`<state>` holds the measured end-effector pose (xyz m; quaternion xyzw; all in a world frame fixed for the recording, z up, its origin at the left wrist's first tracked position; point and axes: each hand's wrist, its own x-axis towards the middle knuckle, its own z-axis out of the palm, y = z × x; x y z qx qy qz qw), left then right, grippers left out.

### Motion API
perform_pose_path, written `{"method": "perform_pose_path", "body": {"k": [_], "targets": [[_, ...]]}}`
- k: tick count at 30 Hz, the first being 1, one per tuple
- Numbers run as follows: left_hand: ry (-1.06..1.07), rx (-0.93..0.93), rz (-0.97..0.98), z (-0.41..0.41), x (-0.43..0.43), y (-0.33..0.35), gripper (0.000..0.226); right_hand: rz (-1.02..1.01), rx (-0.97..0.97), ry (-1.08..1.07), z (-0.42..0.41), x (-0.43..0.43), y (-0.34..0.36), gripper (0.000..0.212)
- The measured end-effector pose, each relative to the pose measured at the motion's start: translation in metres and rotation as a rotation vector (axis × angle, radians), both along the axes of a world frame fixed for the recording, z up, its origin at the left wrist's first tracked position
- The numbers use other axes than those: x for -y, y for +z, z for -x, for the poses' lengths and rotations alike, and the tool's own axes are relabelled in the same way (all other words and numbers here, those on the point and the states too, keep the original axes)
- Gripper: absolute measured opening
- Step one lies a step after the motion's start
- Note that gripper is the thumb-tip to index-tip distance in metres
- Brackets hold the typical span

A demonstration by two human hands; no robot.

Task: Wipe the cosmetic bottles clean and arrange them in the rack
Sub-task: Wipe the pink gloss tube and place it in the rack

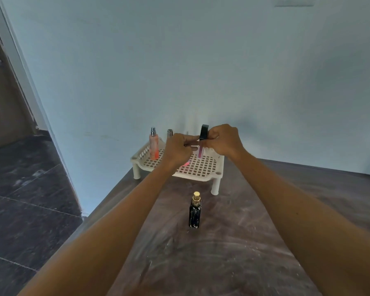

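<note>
A slim lip gloss tube (201, 151) with a black cap and a pink body is upright above the cream lattice rack (203, 169). My right hand (223, 142) grips it near the cap. My left hand (177, 151) has curled fingers that pinch at the tube's middle from the left. A small pink thing (185, 164) shows under the left palm; I cannot tell what it is. A pink spray bottle (153, 145) stands in the rack's back left. A small silver-capped bottle (169, 133) stands beside it, partly hidden by my left hand.
A black bottle with a gold cap (194, 211) stands on the dark dusty table (254, 242) just in front of the rack. The pale wall is right behind the rack. The table's left edge drops to a dark tiled floor (30, 199).
</note>
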<state>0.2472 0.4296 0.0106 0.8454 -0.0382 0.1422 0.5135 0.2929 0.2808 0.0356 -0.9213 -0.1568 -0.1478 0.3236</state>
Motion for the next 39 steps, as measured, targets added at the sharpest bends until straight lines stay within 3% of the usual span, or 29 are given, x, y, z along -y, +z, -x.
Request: {"method": "perform_pose_path", "body": {"k": [11,26,39], "targets": [[-0.013,-0.031,-0.019,-0.007,0.001,-0.034,0.059,-0.02,-0.011,0.017,-0.022,-0.01,-0.039,0.024],[0.039,-0.026,-0.148,-0.01,0.002,-0.035,0.05,0.052,-0.051,0.06,-0.023,-0.008,-0.033,0.029],[0.062,-0.082,-0.021,-0.01,-0.001,-0.039,0.047,0.029,-0.063,0.029,-0.018,-0.004,-0.032,0.038]]}}
